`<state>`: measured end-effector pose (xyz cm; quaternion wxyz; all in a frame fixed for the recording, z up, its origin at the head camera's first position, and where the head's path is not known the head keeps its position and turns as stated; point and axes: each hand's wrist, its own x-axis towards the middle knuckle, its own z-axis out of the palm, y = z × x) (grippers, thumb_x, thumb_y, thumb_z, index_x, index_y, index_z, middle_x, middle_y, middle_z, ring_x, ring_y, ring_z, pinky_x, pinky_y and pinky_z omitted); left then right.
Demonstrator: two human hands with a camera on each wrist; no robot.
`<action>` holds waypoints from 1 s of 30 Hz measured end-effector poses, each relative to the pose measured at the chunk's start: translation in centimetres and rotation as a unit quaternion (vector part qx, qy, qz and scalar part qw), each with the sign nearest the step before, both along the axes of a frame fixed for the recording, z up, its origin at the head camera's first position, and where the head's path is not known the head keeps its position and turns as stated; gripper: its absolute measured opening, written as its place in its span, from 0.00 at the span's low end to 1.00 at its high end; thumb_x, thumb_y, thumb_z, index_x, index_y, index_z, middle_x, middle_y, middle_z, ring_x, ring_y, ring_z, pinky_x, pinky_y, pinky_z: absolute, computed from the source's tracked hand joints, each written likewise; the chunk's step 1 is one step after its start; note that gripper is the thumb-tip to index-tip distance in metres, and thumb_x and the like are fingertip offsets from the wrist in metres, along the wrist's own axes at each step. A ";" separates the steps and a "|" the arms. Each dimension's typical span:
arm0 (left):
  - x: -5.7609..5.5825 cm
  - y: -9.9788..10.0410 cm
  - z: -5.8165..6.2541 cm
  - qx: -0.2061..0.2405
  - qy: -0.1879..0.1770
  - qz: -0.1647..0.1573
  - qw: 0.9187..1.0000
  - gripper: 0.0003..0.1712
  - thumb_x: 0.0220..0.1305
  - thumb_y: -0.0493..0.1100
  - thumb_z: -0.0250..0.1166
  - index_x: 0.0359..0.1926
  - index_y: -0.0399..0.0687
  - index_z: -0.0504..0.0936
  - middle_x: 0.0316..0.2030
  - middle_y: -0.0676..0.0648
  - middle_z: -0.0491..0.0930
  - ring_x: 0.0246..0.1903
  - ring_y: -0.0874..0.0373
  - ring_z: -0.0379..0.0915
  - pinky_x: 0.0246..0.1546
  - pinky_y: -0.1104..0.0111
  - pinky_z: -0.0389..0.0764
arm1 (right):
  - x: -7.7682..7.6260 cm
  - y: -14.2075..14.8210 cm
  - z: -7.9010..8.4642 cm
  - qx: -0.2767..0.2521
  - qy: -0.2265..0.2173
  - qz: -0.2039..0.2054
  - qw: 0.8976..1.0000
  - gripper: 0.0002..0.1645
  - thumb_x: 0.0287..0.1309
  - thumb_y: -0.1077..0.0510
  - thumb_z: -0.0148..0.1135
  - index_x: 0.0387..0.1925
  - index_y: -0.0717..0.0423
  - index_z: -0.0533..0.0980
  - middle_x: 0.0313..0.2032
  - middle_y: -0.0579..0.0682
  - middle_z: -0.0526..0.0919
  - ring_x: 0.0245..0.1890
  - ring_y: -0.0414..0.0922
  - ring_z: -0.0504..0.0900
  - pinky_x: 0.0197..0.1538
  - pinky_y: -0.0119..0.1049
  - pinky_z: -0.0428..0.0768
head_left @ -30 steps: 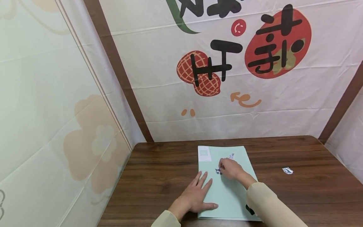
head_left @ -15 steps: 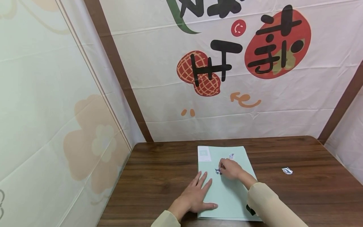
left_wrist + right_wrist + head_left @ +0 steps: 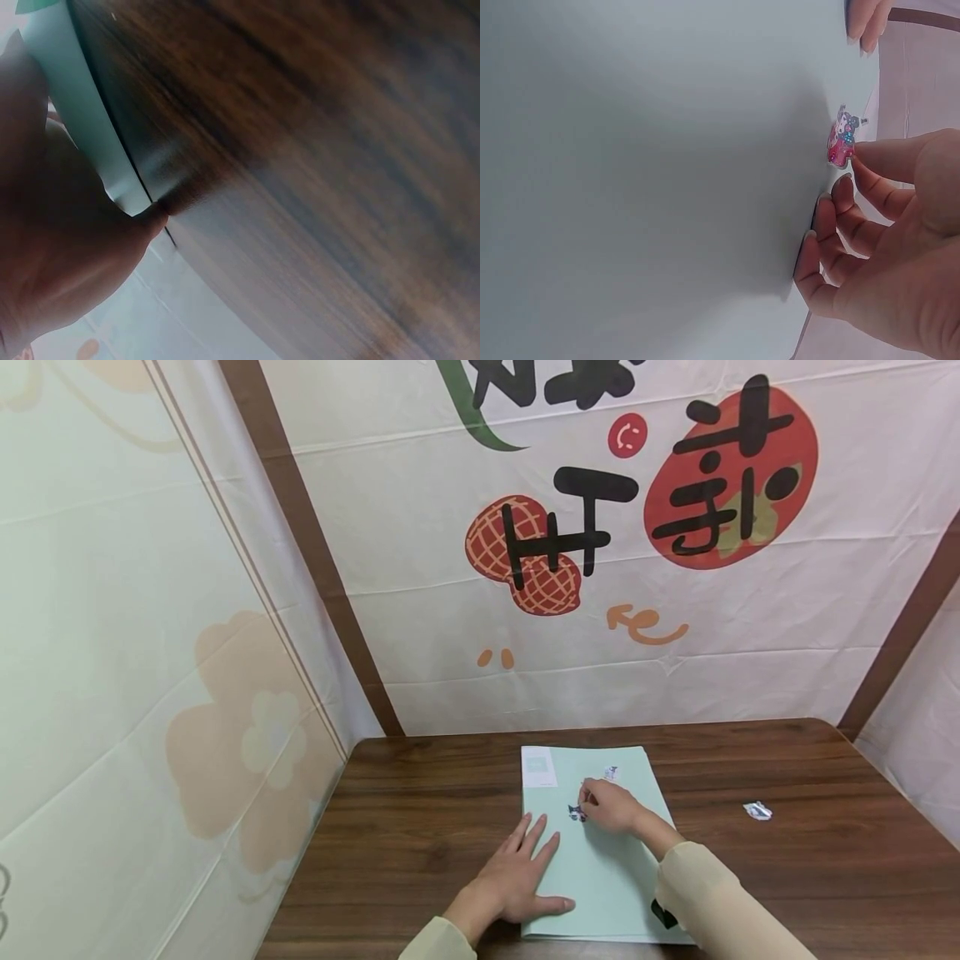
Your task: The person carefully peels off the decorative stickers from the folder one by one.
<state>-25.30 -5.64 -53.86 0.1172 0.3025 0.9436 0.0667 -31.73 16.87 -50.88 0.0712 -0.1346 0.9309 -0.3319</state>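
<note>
A light mint folder [image 3: 603,889] lies flat on the brown wooden table. My left hand [image 3: 513,877] rests with spread fingers on its left side; the left wrist view shows a fingertip at the folder's edge. Over the upper middle of the folder, my right hand [image 3: 611,807] pinches a small cartoon sticker [image 3: 842,140] by its edge between thumb and index finger. The sticker is pink and dark with glittery spots, and stands close to the folder's surface. The other right fingertips touch the folder. Another small sticker [image 3: 611,772] lies above the right hand.
A white label [image 3: 539,767] sits at the folder's top left corner. On the table [image 3: 427,827] to the right lies a small shiny silvery-white piece [image 3: 757,811]. A white printed curtain [image 3: 450,702] hangs behind the table's far edge, with another along the left.
</note>
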 end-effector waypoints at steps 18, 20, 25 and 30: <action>0.1 0.0 -0.1 0.006 0.000 0.000 1.000 0.56 0.63 0.82 0.51 0.82 0.58 0.54 0.83 0.48 0.39 0.81 0.48 0.28 0.77 0.51 0.52 | -0.1 0.6 -0.3 -0.049 -0.023 -0.020 0.998 0.03 0.72 0.64 0.55 0.38 0.57 0.73 0.33 0.48 0.75 0.35 0.45 0.71 0.39 0.39 0.70; 0.0 0.0 -0.1 0.006 -0.001 0.001 1.000 0.56 0.63 0.82 0.51 0.82 0.58 0.54 0.83 0.48 0.38 0.81 0.48 0.28 0.77 0.51 0.53 | -0.1 0.8 -0.3 -0.060 -0.026 -0.022 0.998 0.02 0.72 0.64 0.55 0.39 0.58 0.73 0.34 0.49 0.75 0.36 0.45 0.71 0.39 0.39 0.70; 0.1 0.0 0.0 0.006 -0.004 0.000 1.000 0.56 0.63 0.81 0.51 0.82 0.58 0.54 0.83 0.48 0.38 0.81 0.48 0.28 0.76 0.50 0.53 | -0.1 0.8 -0.4 -0.065 -0.022 -0.017 0.997 0.02 0.71 0.64 0.55 0.39 0.58 0.73 0.33 0.49 0.75 0.35 0.45 0.72 0.39 0.39 0.70; 0.5 0.0 0.8 0.006 -0.011 -0.002 1.000 0.55 0.64 0.81 0.50 0.82 0.57 0.53 0.83 0.48 0.37 0.81 0.48 0.27 0.77 0.50 0.52 | 0.1 0.8 -0.4 -0.069 -0.023 -0.022 0.997 0.03 0.72 0.63 0.56 0.38 0.57 0.73 0.32 0.49 0.74 0.35 0.45 0.72 0.38 0.39 0.70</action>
